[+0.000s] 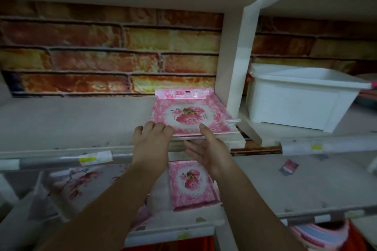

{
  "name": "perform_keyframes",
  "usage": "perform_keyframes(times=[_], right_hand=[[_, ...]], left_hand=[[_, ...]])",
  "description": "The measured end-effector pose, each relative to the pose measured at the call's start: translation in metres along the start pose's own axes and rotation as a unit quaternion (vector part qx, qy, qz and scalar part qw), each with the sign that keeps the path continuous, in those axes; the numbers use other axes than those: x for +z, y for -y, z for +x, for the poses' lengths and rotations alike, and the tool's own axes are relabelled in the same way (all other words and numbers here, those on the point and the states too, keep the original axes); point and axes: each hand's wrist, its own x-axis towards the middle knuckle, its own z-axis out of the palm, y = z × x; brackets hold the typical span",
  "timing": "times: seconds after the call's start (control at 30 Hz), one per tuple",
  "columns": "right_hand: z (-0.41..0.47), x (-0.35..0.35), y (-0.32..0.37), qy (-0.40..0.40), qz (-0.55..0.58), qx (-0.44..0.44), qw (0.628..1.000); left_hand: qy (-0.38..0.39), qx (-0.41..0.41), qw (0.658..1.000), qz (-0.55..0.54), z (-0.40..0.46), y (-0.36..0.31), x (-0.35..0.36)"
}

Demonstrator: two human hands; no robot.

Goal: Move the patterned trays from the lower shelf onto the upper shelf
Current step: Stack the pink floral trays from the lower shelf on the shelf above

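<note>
A pink floral tray [189, 113] lies on the upper shelf [71, 122], close to the white divider on its right. My left hand [152, 142] grips the tray's near left corner, fingers curled over the rim. My right hand [208, 149] holds the near edge, thumb resting on top and fingers underneath. A second pink floral tray [192, 184] lies on the lower shelf [285, 185], directly below. To its left sits a paler tray with a blossom pattern [81, 181], partly hidden by my left forearm.
A white plastic bin [297, 98] stands in the neighbouring compartment on the right. A white upright divider [234, 67] separates the compartments. Brick-pattern backing covers the rear. A small red-and-white card [288, 167] lies on the lower shelf. Coloured items sit below at bottom right.
</note>
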Motion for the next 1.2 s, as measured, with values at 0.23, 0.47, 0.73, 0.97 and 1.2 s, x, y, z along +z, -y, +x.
perform_keyframes(times=[0.23,0.47,0.73,0.97,1.2], right_hand=[[0.011,-0.008,0.02,0.01,-0.096,0.093,0.991],[0.031,-0.016,0.038,0.026,-0.125,0.076,0.989],[0.062,-0.025,0.042,0.02,-0.118,0.058,0.991],[0.089,-0.032,0.044,0.016,-0.148,0.049,0.988],[0.111,-0.042,0.045,-0.044,-0.103,0.09,0.99]], left_hand=[[-0.023,0.025,0.999,-0.027,0.021,-0.008,0.017],[-0.013,0.03,0.998,-0.048,0.047,-0.02,0.025],[0.019,0.016,0.999,-0.029,0.062,-0.029,0.047],[0.037,0.005,0.998,-0.05,0.077,-0.03,0.063],[0.154,0.019,0.983,-0.094,0.082,-0.037,0.086]])
